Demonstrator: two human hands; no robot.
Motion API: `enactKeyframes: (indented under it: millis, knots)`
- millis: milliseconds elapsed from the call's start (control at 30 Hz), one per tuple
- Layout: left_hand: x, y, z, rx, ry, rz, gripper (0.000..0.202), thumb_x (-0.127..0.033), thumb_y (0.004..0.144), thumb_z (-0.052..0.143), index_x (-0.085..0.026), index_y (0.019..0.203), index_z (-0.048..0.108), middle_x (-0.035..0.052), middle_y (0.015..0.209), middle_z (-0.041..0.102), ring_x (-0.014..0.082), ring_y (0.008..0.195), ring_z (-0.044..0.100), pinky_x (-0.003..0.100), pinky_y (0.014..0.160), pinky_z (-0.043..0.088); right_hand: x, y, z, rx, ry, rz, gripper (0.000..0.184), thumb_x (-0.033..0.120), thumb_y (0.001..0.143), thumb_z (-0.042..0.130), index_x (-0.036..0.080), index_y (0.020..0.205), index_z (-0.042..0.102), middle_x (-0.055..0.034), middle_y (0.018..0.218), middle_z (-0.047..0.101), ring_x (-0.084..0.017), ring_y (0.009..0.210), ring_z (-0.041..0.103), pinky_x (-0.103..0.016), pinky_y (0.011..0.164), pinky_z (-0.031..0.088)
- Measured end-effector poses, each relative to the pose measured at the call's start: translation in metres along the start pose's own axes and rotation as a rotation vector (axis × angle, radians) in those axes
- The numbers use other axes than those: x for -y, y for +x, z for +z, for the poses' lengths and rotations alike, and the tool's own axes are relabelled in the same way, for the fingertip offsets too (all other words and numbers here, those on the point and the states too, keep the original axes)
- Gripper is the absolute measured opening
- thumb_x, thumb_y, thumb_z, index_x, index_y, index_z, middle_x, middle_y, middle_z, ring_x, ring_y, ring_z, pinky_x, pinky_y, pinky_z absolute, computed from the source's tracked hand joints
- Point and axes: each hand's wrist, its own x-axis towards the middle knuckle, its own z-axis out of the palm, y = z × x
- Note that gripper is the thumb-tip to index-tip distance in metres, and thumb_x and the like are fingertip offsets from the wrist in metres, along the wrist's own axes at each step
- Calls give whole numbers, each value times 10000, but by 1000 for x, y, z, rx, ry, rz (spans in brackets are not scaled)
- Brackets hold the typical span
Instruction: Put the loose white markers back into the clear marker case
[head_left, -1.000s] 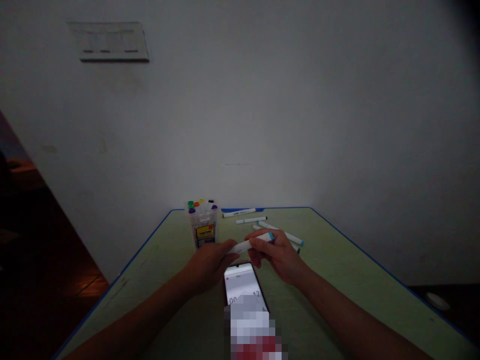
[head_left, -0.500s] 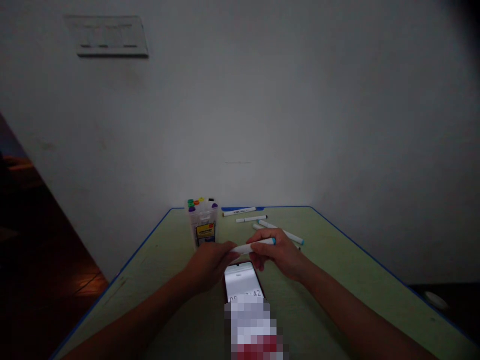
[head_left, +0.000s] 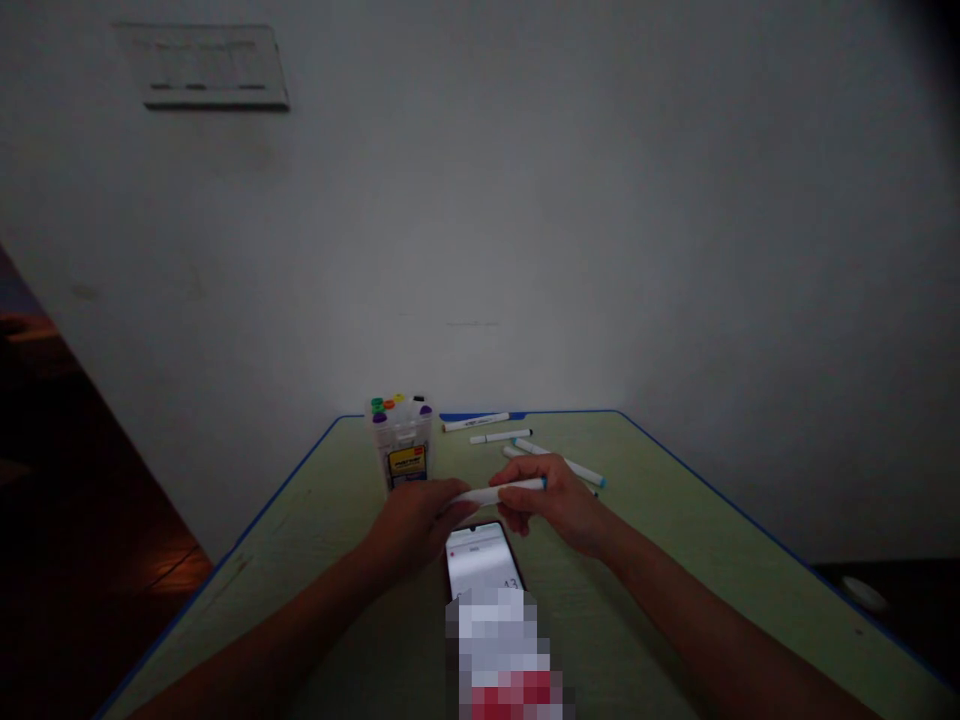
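Fingers (head_left: 519,503) of my right hand (head_left: 559,505) closed on a white marker (head_left: 499,493) close to its blue-tipped end; my left hand (head_left: 418,522) curled around the opposite end. Marker held level in the air, above a lit smartphone (head_left: 480,560) lying on a green blue-edged table (head_left: 660,560). Clear plastic case (head_left: 401,450) of upright markers with coloured caps stands on the table beyond the left hand. Several loose white markers (head_left: 501,436) lie on the tabletop beyond the right hand.
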Motion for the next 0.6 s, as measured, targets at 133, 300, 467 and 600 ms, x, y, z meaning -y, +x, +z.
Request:
enactKeyframes:
  millis: [133,300,467,600]
  knots:
    - [3,3,0,-125,-26,4,255,-317,892,468,-142,876,652,62,785,636,178,728,588,253,643,395,3,1,2,-66,-108,4,198,315,611,642,144,691,583,49,487,527,-72,404,449,-222,411,352]
    - [4,2,3,-113,24,4,227,-273,893,465,-136,891,646,65,792,651,179,722,599,255,636,397,5,-1,6,-77,-164,-3,196,337,630,604,155,690,568,53,491,498,-71,411,423,-223,415,326]
    - [-1,-2,4,-87,89,-41,196,-250,876,482,-142,860,644,57,768,683,184,691,621,251,602,378,4,-2,8,-90,-185,-4,192,348,630,593,166,667,546,65,454,466,-69,394,389,-219,401,297]
    - [-4,-3,3,-92,96,-38,221,-258,880,464,-143,841,649,51,722,676,172,643,611,240,566,353,2,-2,10,-97,-212,-23,188,353,634,581,172,649,529,63,442,455,-71,392,380,-213,390,277]
